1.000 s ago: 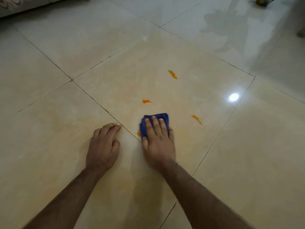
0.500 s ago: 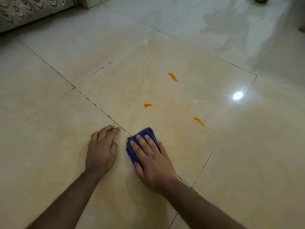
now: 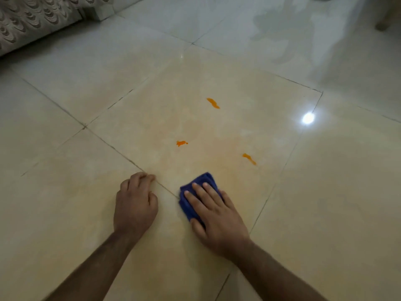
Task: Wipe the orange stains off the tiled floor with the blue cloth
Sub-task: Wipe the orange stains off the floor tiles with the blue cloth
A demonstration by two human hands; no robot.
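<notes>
My right hand (image 3: 217,216) lies flat on a folded blue cloth (image 3: 201,180) and presses it onto the beige tiled floor (image 3: 325,203), just right of a grout line. My left hand (image 3: 135,203) rests on the floor beside it, fingers curled, holding nothing. Three orange stains sit beyond the cloth on the same tile: a far one (image 3: 213,103), a middle one (image 3: 181,143) and a right one (image 3: 249,158). A faint orange smear tints the tile around them.
A patterned upholstered furniture edge (image 3: 32,20) runs along the top left. A furniture leg (image 3: 383,25) stands at the top right. A lamp's bright reflection (image 3: 308,118) shines on the glossy tiles.
My right hand slid the cloth toward me and leftward, then back to the right a little. The small orange spot beside the cloth a second ago is gone. My left hand stayed put.
</notes>
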